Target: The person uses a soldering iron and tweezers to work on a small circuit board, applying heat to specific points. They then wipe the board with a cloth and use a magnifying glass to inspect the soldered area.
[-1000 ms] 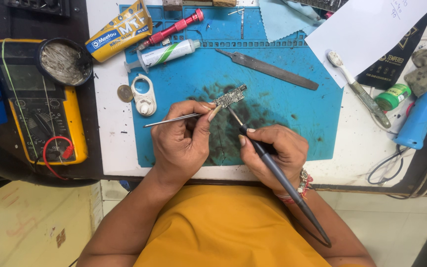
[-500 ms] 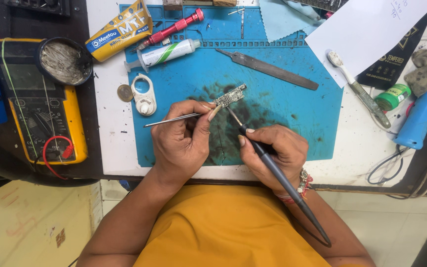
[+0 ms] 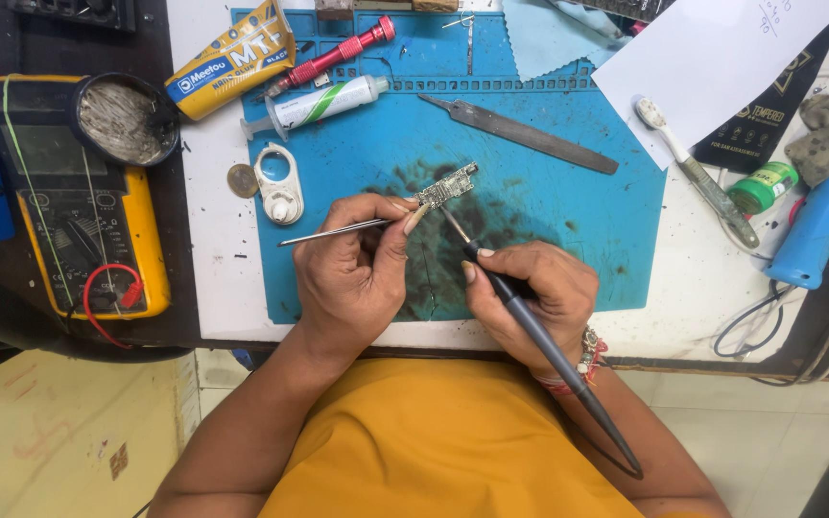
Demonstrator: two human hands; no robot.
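My left hand (image 3: 352, 273) pinches tweezers (image 3: 333, 230), fingers clamped on them, steadying a small circuit board (image 3: 448, 185) near the middle of the blue work mat (image 3: 587, 206). My right hand (image 3: 530, 297) grips a soldering iron (image 3: 539, 336) like a pen, fingers closed round it, tip touching the board's near end. Metal file (image 3: 520, 135) lies diagonal toward the mat's far right. Syringe tube (image 3: 323, 102) and red screwdriver (image 3: 333, 56) at the mat's far left corner. Yellow multimeter (image 3: 88, 230) sits off the mat at the table's left edge, toothbrush (image 3: 698, 173) off the right edge.
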